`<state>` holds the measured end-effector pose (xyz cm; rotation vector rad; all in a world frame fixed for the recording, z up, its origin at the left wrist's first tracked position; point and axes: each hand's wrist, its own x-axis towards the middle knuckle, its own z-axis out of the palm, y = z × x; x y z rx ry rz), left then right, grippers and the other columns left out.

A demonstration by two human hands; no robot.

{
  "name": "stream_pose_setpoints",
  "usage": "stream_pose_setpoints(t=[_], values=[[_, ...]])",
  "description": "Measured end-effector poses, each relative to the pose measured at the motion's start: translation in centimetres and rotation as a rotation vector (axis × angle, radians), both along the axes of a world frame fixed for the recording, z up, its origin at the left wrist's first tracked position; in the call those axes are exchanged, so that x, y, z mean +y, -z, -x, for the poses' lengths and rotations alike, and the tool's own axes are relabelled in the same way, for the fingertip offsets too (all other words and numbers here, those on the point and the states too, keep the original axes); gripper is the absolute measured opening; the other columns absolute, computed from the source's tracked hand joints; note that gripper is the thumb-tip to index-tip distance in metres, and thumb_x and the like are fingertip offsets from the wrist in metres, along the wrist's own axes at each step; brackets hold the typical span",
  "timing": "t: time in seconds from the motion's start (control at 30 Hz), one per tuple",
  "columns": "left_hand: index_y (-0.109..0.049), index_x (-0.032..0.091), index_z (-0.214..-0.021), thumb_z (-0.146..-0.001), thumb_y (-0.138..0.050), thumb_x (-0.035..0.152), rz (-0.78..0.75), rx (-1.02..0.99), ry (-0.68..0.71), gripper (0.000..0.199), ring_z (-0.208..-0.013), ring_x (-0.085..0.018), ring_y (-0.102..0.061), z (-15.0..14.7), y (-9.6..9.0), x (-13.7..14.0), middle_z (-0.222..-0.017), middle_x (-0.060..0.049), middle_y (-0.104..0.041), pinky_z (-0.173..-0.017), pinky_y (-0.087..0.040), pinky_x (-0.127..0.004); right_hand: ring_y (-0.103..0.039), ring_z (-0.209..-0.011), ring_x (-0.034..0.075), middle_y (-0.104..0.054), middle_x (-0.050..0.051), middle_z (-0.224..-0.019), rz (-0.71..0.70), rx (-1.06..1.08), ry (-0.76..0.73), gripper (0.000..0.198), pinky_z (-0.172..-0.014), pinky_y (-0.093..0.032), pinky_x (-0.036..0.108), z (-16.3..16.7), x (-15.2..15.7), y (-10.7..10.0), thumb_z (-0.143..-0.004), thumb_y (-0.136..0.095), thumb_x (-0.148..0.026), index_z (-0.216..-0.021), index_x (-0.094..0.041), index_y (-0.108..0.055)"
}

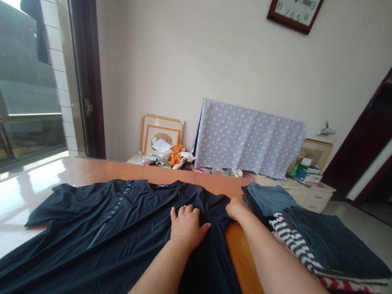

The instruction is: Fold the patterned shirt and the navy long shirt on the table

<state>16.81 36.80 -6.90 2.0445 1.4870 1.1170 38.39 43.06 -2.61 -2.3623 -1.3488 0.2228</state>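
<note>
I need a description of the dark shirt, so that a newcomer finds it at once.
In front of the wall with a clock is a brown table. Across it lies a dark shirt, the left hand on its front and the right hand at one sleeve. Unlike the folded clothes to the right, it is spread open, showing pale lettering down its chest.
</note>
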Motion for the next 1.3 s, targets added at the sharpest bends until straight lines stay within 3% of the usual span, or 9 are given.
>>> stream_pose_setpoints(t=[0.2,0.4,0.57,0.7,0.8,1.07,1.3], values=[[-0.067,0.025,-0.115,-0.08,-0.063,0.062,0.087,0.333,-0.048,0.052,-0.14,-0.038,-0.038,0.1,-1.0,-0.7,-0.144,-0.016,-0.055,-0.119,-0.005,-0.067,-0.067,-0.112,0.039,-0.073,0.025,-0.105,0.173,-0.126,-0.029,0.037,-0.09,-0.052,0.045,0.7,-1.1,-1.8,-0.068,-0.082,-0.027,-0.1,-0.01,-0.075],[-0.066,0.024,-0.117,-0.08,-0.059,0.067,0.091,0.398,-0.039,0.057,-0.139,-0.039,-0.038,0.2,-1.1,-0.6,-0.144,-0.016,-0.055,-0.117,-0.009,-0.069,-0.066,-0.114,0.033,-0.069,0.021,-0.12,0.066,-0.202,-0.153,0.035,-0.091,-0.049,0.042,3.3,-1.4,-3.7,-0.089,-0.059,-0.029,-0.121,-0.016,-0.065],[-0.065,0.025,-0.119,-0.077,-0.062,0.065,0.103,0.363,-0.028,0.058,-0.14,-0.04,-0.037,0.2,-0.8,-0.2,-0.146,-0.016,-0.054,-0.117,-0.009,-0.07,-0.063,-0.115,0.022,-0.066,0.012,-0.129,-0.035,-0.196,-0.318,0.036,-0.093,-0.045,0.03,7.3,-2.0,-1.3,-0.097,-0.044,-0.026,-0.129,-0.022,-0.059],[-0.067,0.025,-0.113,-0.08,-0.062,0.041,0.116,0.251,-0.068,0.038,-0.133,-0.035,-0.047,0.6,-0.6,0.2,-0.136,-0.013,-0.062,-0.12,-0.011,-0.062,-0.06,-0.117,0.024,-0.065,0.012,-0.129,-0.021,-0.192,-0.369,0.035,-0.092,-0.043,0.032,8.5,-3.6,2.0,-0.096,-0.046,-0.025,-0.127,-0.021,-0.062],[-0.067,0.023,-0.112,-0.078,-0.06,0.029,0.142,0.16,-0.131,0.036,-0.126,-0.031,-0.054,0.9,-0.9,0.4,-0.125,-0.011,-0.068,-0.121,-0.017,-0.052,-0.056,-0.122,0.024,-0.062,0.012,-0.132,-0.037,-0.205,-0.385,0.036,-0.097,-0.04,0.034,8.3,-4.3,3.4,-0.098,-0.042,-0.023,-0.128,-0.022,-0.062],[-0.069,0.02,-0.111,-0.082,-0.058,0.032,0.198,0.068,-0.254,0.034,-0.113,-0.028,-0.063,2.8,-1.5,2.1,-0.118,-0.012,-0.072,-0.101,-0.043,-0.036,-0.054,-0.121,0.027,-0.061,0.014,-0.131,-0.065,-0.231,-0.394,0.039,-0.096,-0.037,0.037,8.3,-4.4,3.8,-0.1,-0.036,-0.024,-0.129,-0.021,-0.061],[-0.072,0.023,-0.106,-0.082,-0.062,0.031,0.267,0.015,-0.287,0.028,-0.098,-0.022,-0.07,6.6,-1.3,3.6,-0.107,-0.007,-0.077,-0.081,-0.049,-0.026,-0.054,-0.12,0.028,-0.061,0.014,-0.129,-0.078,-0.236,-0.412,0.039,-0.095,-0.036,0.037,8.1,-4.5,4.2,-0.1,-0.035,-0.025,-0.129,-0.021,-0.061]])
